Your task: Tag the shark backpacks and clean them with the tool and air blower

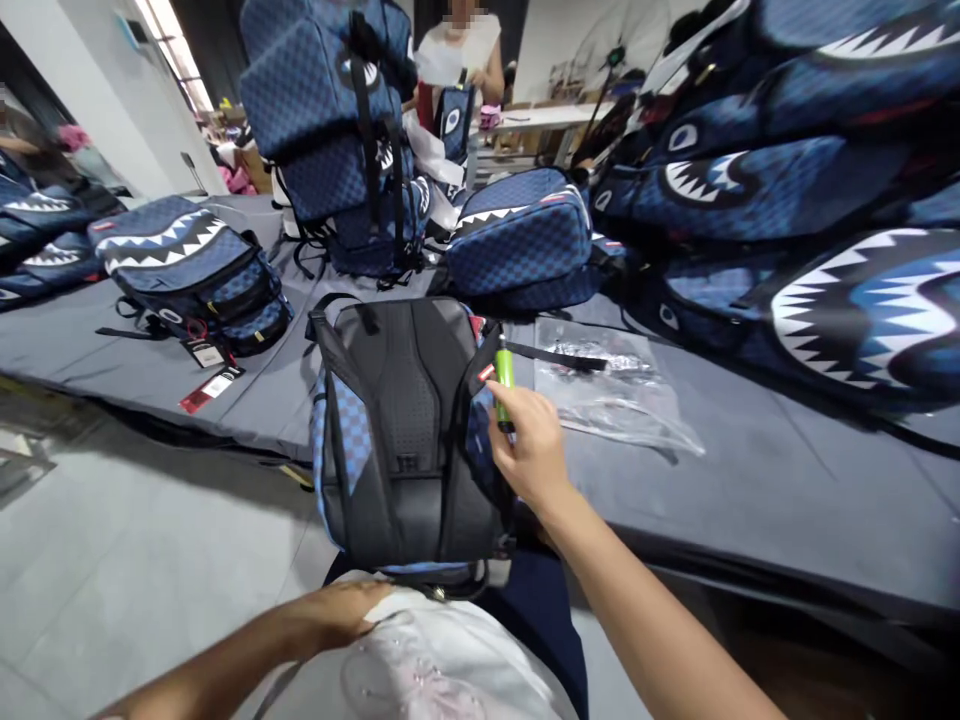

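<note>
A black-backed backpack [409,400] with blue checkered sides rests at the table's front edge, its padded back and shoulder straps towards me. My right hand [531,440] is closed around a slim bright green lighter [505,385], held upright beside the right strap. Its index finger points at the small red and white label [487,373] on that strap; whether it touches is unclear. My left hand [356,610] is low, against my white shirt just below the backpack's bottom edge. Its fingers are mostly hidden there, so their grip does not show.
A clear plastic bag [622,385] lies right of the backpack. Shark-mouth backpacks are piled at right [750,200] and behind [330,130]. One backpack with hang tags [195,270] lies at left, another [525,235] behind. A person [461,60] stands across the table [757,470].
</note>
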{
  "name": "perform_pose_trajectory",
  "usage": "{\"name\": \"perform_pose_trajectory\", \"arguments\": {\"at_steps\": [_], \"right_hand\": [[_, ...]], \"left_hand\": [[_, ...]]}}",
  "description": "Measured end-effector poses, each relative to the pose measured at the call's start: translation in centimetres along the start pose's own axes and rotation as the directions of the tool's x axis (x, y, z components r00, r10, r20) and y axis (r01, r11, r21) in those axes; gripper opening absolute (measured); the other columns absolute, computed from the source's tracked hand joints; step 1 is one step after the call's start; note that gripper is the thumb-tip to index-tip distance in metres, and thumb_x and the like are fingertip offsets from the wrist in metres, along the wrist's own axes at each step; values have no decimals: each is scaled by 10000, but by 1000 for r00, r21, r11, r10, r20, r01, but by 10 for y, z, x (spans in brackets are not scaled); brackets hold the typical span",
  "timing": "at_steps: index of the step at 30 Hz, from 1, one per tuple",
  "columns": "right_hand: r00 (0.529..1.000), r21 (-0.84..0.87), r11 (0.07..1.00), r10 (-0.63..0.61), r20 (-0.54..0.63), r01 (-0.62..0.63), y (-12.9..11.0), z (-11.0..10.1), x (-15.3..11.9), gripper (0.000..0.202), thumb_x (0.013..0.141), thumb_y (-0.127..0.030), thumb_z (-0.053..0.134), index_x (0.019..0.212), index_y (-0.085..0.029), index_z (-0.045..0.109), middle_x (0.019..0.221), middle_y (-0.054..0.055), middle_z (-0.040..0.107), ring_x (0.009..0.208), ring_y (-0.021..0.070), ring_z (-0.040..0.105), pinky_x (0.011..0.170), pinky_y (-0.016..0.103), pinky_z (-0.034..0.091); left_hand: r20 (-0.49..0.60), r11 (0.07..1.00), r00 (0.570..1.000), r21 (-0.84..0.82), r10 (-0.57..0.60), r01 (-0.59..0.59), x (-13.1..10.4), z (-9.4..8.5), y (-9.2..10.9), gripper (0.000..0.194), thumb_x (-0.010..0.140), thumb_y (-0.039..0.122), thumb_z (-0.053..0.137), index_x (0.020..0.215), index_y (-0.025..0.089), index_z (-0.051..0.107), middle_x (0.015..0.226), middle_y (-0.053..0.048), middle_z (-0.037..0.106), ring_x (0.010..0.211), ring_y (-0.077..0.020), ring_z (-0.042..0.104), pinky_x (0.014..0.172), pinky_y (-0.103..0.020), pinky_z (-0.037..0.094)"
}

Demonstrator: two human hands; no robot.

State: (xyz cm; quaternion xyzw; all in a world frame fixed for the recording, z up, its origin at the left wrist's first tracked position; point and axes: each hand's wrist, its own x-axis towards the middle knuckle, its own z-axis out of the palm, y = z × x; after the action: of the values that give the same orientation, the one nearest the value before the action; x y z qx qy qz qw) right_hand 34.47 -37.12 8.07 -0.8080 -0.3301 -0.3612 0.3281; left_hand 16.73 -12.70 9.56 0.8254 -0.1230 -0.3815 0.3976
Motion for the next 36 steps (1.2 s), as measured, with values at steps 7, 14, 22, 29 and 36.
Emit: {"name": "perform_pose_trajectory", "arguments": {"at_steps": [7, 14, 22, 29, 36], "right_hand": [[912, -58, 989, -104, 396, 138, -34, 52, 7, 411, 856, -33, 508, 1242, -131, 606, 1251, 168, 663, 1182, 268, 598, 981, 396, 518], [985, -395, 918, 45, 166, 24, 4, 10, -62, 488, 832, 30, 474, 1278, -137, 576, 1235, 193, 671, 1191, 292, 619, 910, 375, 559], [999, -240, 970, 26, -20, -30, 1, 32, -97, 557, 812, 31, 431, 1324, -166, 530, 1257, 187, 663, 1262, 273, 584, 883, 390, 557], [991, -317, 947, -2, 136, 45, 24, 23, -102, 459, 833, -10, 454, 1252, -131, 597, 1228, 203, 680, 1258, 286, 588, 888, 396, 509], [987, 88, 984, 148, 70, -154, 18, -11, -92, 387, 906, -79, 506, 1255, -241, 552, 1169, 112, 725, 1115, 247, 685, 845, 400, 577]], "left_hand": [[-448, 758, 800, 653, 399, -12, 51, -51, 5, 513, 972, 459, 479, 1412, 199, 525, 1411, -167, 562, 1313, -306, 523, 1081, -492, 445], [-394, 461, 743, 878, 542, 129, 119, 8, -61, 619, 947, 494, 504, 1500, 231, 415, 1598, -152, 315, 1473, -333, 315, 1117, -515, 406], [-291, 372, 510, 926, 809, -61, 175, -106, 27, 386, 1009, 362, 393, 1235, 152, 623, 1336, -148, 608, 1268, -280, 525, 991, -447, 410], [184, -38, 693, 975, 697, -220, 262, -204, 92, 638, 970, 628, 324, 859, 117, 689, 771, -138, 695, 719, -243, 634, 723, -381, 391], [102, -18, 562, 988, 821, -154, 203, -171, 106, 574, 990, 575, 333, 791, 161, 678, 730, -93, 676, 704, -211, 606, 720, -386, 347]]}}
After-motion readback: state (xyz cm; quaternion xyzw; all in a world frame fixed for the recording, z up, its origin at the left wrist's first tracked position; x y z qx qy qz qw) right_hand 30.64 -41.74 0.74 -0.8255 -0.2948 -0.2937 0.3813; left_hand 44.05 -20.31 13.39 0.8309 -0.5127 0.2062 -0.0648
